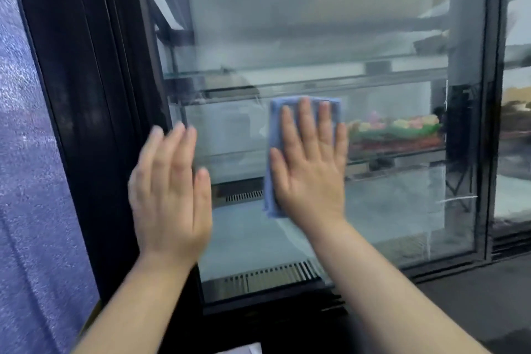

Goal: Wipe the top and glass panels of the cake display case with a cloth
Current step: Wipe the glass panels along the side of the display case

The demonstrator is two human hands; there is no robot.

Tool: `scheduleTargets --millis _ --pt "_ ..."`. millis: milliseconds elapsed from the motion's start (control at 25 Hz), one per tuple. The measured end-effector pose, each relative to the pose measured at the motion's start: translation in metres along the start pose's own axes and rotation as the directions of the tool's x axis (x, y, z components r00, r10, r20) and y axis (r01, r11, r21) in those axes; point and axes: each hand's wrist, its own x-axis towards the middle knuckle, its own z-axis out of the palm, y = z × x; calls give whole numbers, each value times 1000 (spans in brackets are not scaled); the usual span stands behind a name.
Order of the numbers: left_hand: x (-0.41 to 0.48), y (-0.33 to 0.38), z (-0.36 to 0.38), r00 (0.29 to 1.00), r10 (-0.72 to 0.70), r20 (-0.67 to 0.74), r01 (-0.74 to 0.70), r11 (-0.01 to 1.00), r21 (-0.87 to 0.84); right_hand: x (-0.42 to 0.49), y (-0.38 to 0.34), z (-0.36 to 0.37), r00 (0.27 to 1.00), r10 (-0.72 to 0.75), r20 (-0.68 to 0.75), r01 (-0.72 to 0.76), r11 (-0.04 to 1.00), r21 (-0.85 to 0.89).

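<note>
Two bare forearms reach up from the near edge toward a glass panel (373,204) of a cake display case (94,95). The left hand (169,190) is spread flat with its fingers together and pointing up, holding nothing; it sits at the left edge of the glass beside the dark frame, and whether the palm actually touches the pane cannot be told. The right hand (311,169) is also opened flat, fingers fanned slightly apart, and presses a folded blue cloth (274,135) against the glass. The cloth shows above the fingertips and down the left side of the hand, its lower corner hanging just past the heel of the palm. Low on the near side, a slotted vent strip (273,274) runs along the bottom of the case just behind the pane, and a second, smaller grille (244,196) lies between the two hands, farther in. Behind the glass, clear shelves (316,85) cross the case at several heights. On a shelf to the right of the cloth rests a decorated cake (393,131) with pink, yellow and green on top, blurred by the pane. A vertical dark post (492,95) on the right separates this pane from the next one. To the far left of the frame is a blue, speckled surface (26,181).
</note>
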Motion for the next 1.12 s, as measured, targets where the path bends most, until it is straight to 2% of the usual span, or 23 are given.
scheduleTargets --millis 80,120,160,200,280,320,360,440,480,520,560,640,680,720,760,840,880,920,1000,1040,1080,1120 --pt "50 -8 3 1000 28 5 -28 999 28 -10 -16 3 978 -207 17 207 978 15" --pt "69 -10 7 999 44 31 -46 997 64 -18 -6 1 946 -322 39 322 947 7" --pt "80 -11 12 996 68 62 -75 991 111 -16 12 -1 925 -378 45 378 926 -2" --pt "84 -12 17 992 94 89 -106 983 153 -3 25 -2 939 -343 25 344 939 -25" --pt "81 -16 25 985 119 126 -143 968 204 37 21 -2 996 -77 -48 75 997 -30" --pt "79 -17 25 984 122 133 -149 966 210 51 5 0 997 28 -66 -27 1000 5" --pt "77 -19 24 983 124 136 -151 967 207 53 -13 1 998 20 -58 -19 1000 23" --pt "79 -20 22 984 130 118 -152 969 196 25 -18 4 977 -212 -30 213 977 14" --pt "81 -20 22 985 134 110 -153 970 191 11 -2 0 943 -333 7 333 943 -6" --pt "82 -20 22 985 137 109 -156 969 191 10 20 -3 919 -394 21 394 919 -24" --pt "81 -20 22 984 139 112 -160 967 200 22 35 -5 935 -354 8 354 934 -47" --pt "78 -18 21 985 132 112 -152 969 197 67 34 -3 996 -56 -69 54 998 -27" --pt "80 -16 18 989 122 87 -136 975 178 87 16 -1 994 62 -94 -60 998 20" --pt "87 -14 14 993 106 46 -112 982 153 96 -3 0 994 38 -102 -34 999 39" --pt "99 -12 11 996 88 -4 -86 989 122 94 -13 2 990 -96 -101 100 994 40" --pt "138 -9 7 996 62 -68 -56 995 77 82 3 5 904 -425 -34 425 905 -15" --pt "159 -10 6 995 67 -70 -62 995 78 92 18 1 876 -481 -36 480 877 -32" --pt "177 -12 8 995 88 -52 -82 992 99 110 26 -1 904 -423 -64 421 906 -46" --pt "194 -18 18 993 113 22 -115 978 174 155 14 -1 987 -94 -130 97 995 16" --pt "194 -22 22 993 112 44 -119 971 207 168 -4 -1 991 0 -132 9 998 67" --pt "193 -24 24 992 114 48 -122 967 223 169 -19 0 992 -42 -123 51 996 71" --pt "192 -26 25 992 121 42 -127 967 223 159 -24 4 979 -168 -119 175 983 52"
